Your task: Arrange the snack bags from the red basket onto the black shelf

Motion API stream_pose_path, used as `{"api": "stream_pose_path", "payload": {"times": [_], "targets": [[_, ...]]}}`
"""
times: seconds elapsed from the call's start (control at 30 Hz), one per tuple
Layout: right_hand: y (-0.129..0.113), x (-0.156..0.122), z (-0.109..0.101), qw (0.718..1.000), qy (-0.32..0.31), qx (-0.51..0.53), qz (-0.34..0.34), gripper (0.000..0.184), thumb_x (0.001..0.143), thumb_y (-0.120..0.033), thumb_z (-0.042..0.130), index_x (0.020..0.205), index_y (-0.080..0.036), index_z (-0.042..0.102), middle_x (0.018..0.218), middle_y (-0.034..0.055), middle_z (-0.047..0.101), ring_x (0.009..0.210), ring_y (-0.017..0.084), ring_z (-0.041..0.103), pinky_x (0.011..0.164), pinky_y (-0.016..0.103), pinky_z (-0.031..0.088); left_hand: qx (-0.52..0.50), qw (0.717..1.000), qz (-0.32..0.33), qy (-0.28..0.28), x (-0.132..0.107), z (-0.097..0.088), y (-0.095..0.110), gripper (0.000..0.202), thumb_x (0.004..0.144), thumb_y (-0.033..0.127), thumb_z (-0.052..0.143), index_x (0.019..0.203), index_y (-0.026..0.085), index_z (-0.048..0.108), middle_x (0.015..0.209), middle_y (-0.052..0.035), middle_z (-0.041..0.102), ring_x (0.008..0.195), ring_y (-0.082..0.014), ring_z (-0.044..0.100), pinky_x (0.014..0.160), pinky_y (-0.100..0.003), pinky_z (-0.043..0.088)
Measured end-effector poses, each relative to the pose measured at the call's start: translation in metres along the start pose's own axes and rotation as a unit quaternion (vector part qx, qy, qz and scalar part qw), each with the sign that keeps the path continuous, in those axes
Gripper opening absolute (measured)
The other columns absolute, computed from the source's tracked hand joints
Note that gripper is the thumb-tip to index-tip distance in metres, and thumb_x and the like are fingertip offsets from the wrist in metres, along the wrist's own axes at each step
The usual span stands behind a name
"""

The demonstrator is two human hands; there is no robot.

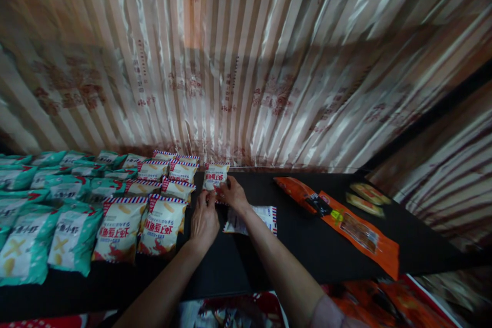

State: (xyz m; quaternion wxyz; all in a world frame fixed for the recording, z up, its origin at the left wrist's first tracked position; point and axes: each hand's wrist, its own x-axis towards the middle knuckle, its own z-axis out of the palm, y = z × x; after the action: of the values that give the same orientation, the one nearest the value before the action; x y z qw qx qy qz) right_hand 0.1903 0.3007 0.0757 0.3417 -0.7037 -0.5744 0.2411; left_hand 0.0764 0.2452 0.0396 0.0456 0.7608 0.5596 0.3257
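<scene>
A small cream and red snack bag [215, 175] with a striped edge stands upright near the back of the black shelf, its print upside down to me. My right hand [233, 196] grips its right lower side, fingers curled round the edge. At its lower left, my left hand [205, 215] has bent fingers pressed against the bag. Another snack bag [251, 219] lies flat, partly under my right forearm. Rows of matching bags [161, 225] stand just left of my left hand.
Teal snack bags [71, 238] fill the left side in rows. Orange packets [361, 233] and two small yellowish packs [369, 197] lie at the right. Below the black shelf [307, 253] are bins with packets [230, 315]. A pleated printed curtain [238, 72] hangs behind.
</scene>
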Motion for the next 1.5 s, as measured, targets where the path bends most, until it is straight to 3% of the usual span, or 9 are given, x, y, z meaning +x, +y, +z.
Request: {"api": "stream_pose_path", "payload": {"times": [0.23,0.4,0.53,0.77,1.5], "targets": [[0.005,0.010,0.008,0.998,0.000,-0.064,0.016,0.026,0.084,-0.024,0.046,0.106,-0.017,0.058,0.097,0.0075,0.068,0.086,0.016,0.062,0.074,0.025,0.043,-0.025,1.000,0.002,-0.009,0.001,0.010,-0.004,0.045,0.080,0.005,0.036,0.122,0.012,0.046,0.124,-0.0148,0.047,0.117,-0.0253,0.046,0.098,-0.045,0.042],[-0.003,0.006,0.008,0.992,0.008,-0.118,0.049,0.055,0.083,-0.038,0.049,0.131,-0.014,0.038,0.107,0.0141,0.064,0.095,0.023,0.062,0.077,0.032,0.044,-0.009,1.000,0.002,-0.021,0.005,0.016,-0.008,0.041,0.082,0.007,0.035,0.121,0.006,0.048,0.127,-0.0178,0.048,0.122,-0.0263,0.043,0.101,-0.044,0.039],[-0.009,0.003,0.013,0.990,0.003,-0.138,0.039,0.068,0.079,-0.039,0.055,0.136,-0.014,0.030,0.110,0.0155,0.063,0.097,0.026,0.061,0.077,0.033,0.044,0.008,0.999,0.003,-0.042,0.009,0.018,-0.012,0.044,0.082,0.008,0.035,0.124,0.003,0.046,0.133,-0.0193,0.044,0.127,-0.0272,0.038,0.105,-0.044,0.035],[-0.007,0.011,0.024,0.990,0.016,-0.140,-0.007,0.062,0.081,-0.030,0.051,0.138,-0.016,0.029,0.112,0.0133,0.061,0.099,0.023,0.059,0.081,0.031,0.043,0.003,0.999,0.000,-0.050,0.012,0.021,-0.019,0.043,0.084,0.014,0.034,0.125,0.006,0.046,0.137,-0.0180,0.042,0.130,-0.0264,0.033,0.105,-0.046,0.034],[-0.011,0.021,0.030,0.989,-0.010,-0.146,-0.037,0.057,0.082,-0.026,0.047,0.137,-0.018,0.034,0.114,0.0106,0.060,0.103,0.021,0.057,0.085,0.028,0.041,0.012,0.999,-0.009,-0.051,0.013,0.018,-0.017,0.042,0.085,0.017,0.035,0.123,0.004,0.049,0.135,-0.0171,0.045,0.130,-0.0267,0.033,0.106,-0.045,0.033]]}}
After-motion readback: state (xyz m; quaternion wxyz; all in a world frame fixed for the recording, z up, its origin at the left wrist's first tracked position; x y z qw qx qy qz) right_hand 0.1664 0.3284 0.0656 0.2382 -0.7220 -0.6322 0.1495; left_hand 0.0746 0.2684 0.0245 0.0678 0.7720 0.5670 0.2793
